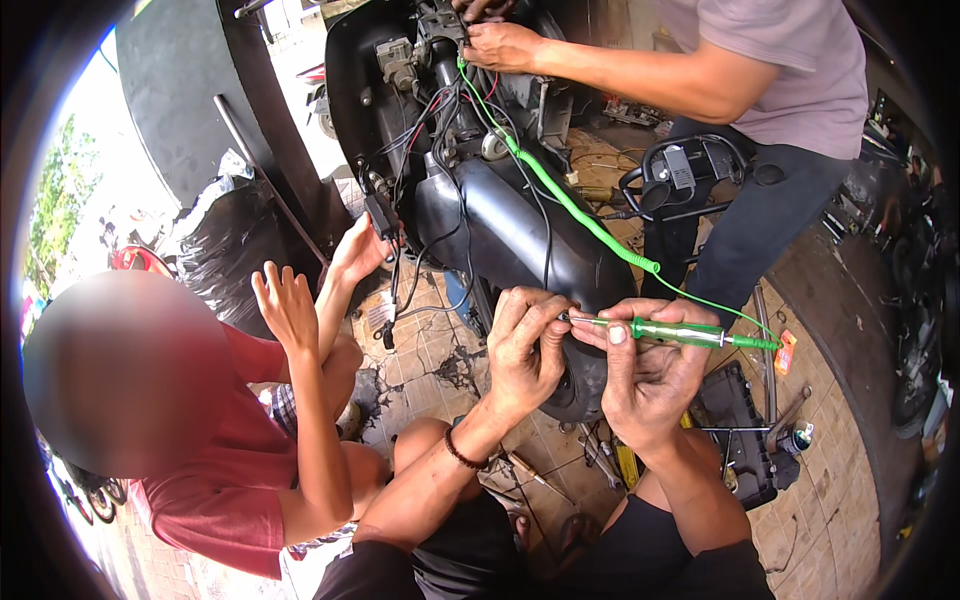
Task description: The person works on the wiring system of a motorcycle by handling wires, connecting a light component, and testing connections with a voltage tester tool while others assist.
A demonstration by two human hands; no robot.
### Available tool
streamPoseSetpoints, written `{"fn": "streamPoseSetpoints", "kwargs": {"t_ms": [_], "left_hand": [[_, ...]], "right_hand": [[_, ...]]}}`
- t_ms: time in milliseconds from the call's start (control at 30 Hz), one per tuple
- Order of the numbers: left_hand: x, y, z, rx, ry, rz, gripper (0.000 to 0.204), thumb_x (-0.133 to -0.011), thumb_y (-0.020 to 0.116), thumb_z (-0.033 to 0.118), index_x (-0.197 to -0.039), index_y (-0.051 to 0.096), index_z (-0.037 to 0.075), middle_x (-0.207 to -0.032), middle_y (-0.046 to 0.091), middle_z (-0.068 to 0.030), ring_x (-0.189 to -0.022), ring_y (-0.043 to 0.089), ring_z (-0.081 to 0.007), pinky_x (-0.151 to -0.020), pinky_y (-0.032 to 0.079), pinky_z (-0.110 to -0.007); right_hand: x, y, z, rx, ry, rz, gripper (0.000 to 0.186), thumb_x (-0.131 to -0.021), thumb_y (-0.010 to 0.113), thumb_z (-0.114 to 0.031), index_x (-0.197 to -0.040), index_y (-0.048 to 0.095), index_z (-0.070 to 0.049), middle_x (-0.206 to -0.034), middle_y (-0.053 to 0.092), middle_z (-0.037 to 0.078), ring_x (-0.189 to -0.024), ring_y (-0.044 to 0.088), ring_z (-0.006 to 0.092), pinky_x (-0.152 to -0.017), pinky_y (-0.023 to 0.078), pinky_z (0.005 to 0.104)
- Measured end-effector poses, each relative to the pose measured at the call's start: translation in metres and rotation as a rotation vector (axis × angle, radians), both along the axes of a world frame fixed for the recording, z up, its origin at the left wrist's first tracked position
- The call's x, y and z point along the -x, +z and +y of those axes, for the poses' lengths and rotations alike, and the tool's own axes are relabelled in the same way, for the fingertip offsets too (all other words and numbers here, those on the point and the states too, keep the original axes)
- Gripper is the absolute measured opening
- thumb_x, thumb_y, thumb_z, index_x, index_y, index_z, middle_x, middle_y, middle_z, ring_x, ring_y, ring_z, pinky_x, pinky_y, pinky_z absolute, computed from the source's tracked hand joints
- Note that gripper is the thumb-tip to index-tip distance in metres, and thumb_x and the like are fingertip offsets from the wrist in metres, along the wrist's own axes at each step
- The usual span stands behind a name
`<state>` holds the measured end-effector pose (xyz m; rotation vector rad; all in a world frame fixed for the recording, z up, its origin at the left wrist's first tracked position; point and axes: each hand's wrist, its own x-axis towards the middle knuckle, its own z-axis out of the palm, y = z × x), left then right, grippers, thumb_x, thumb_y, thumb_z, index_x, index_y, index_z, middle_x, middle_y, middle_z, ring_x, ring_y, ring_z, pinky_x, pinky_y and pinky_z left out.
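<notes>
My right hand (655, 385) grips a green see-through test light (680, 331), its thin metal probe pointing left. The probe tip meets a small dark piece (564, 317) pinched in my left hand (525, 350); whether this is a connector or a wire end, I cannot tell. A black cable (548, 250) runs down to my left fingers. From the tester's back end, a green coiled lead (590, 225) loops up to the scooter's front, near a co-worker's hand (503, 47). Behind my hands lies the scooter's black front fender (500, 220), under exposed wiring.
At left, a person in a red shirt (220, 490) holds a black module (381, 216) with wires. The co-worker in a pale shirt (775, 60) leans in at upper right. A black tool case (735, 435), wrenches (600, 455) and a screwdriver (540, 476) lie on the tiles.
</notes>
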<state>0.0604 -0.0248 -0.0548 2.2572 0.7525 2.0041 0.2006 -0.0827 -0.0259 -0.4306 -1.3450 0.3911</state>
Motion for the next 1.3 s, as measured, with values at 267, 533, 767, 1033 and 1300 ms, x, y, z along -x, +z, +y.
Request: {"fn": "streamPoseSetpoints", "kwargs": {"t_ms": [267, 533, 767, 1033, 1300], "left_hand": [[0.0002, -0.0008, 0.0014, -0.017, -0.002, -0.005, 0.014, -0.105, 0.069, 0.011, -0.108, 0.072, -0.002, -0.098, 0.070, -0.0139, -0.088, 0.065, -0.0291, -0.076, 0.053, -0.039], [0.0019, -0.0001, 0.0017, -0.020, 0.002, -0.002, 0.016, -0.106, 0.069, 0.013, -0.108, 0.072, -0.003, -0.098, 0.071, -0.0140, -0.087, 0.065, -0.0287, -0.076, 0.052, -0.038], [0.0006, 0.0004, 0.0026, -0.020, -0.003, -0.022, 0.012, -0.101, 0.072, 0.007, -0.108, 0.073, -0.001, -0.097, 0.070, -0.0125, -0.085, 0.062, -0.0285, -0.075, 0.051, -0.038], [0.0013, -0.0004, 0.0028, -0.008, 0.002, -0.014, 0.014, -0.105, 0.070, 0.011, -0.108, 0.072, -0.002, -0.097, 0.071, -0.0133, -0.087, 0.065, -0.0286, -0.076, 0.052, -0.038], [-0.0006, 0.0026, 0.0021, -0.029, -0.007, -0.025, 0.013, -0.096, 0.075, 0.003, -0.108, 0.074, 0.000, -0.097, 0.069, -0.0112, -0.084, 0.060, -0.0285, -0.075, 0.050, -0.038]], "right_hand": [[0.0007, -0.0027, 0.0024, -0.002, 0.029, 0.020, 0.042, -0.103, 0.059, 0.013, -0.132, 0.032, -0.002, -0.115, 0.064, 0.024, -0.104, 0.077, 0.0311, -0.090, 0.070, 0.0383], [0.0020, -0.0030, 0.0032, -0.012, 0.037, 0.016, 0.041, -0.104, 0.058, 0.012, -0.133, 0.032, -0.003, -0.115, 0.065, 0.024, -0.105, 0.077, 0.0315, -0.091, 0.070, 0.0387], [0.0041, -0.0034, 0.0037, -0.017, 0.004, 0.002, 0.042, -0.105, 0.057, 0.011, -0.134, 0.032, -0.003, -0.117, 0.063, 0.025, -0.105, 0.077, 0.0312, -0.091, 0.070, 0.0395], [0.0025, -0.0056, 0.0044, -0.028, 0.023, 0.010, 0.043, -0.105, 0.058, 0.010, -0.135, 0.031, -0.004, -0.117, 0.063, 0.026, -0.104, 0.077, 0.0324, -0.091, 0.070, 0.0413], [0.0020, -0.0028, 0.0034, -0.049, 0.042, 0.021, 0.042, -0.104, 0.057, 0.011, -0.134, 0.032, -0.003, -0.118, 0.062, 0.026, -0.105, 0.077, 0.0330, -0.091, 0.070, 0.0415]]}}
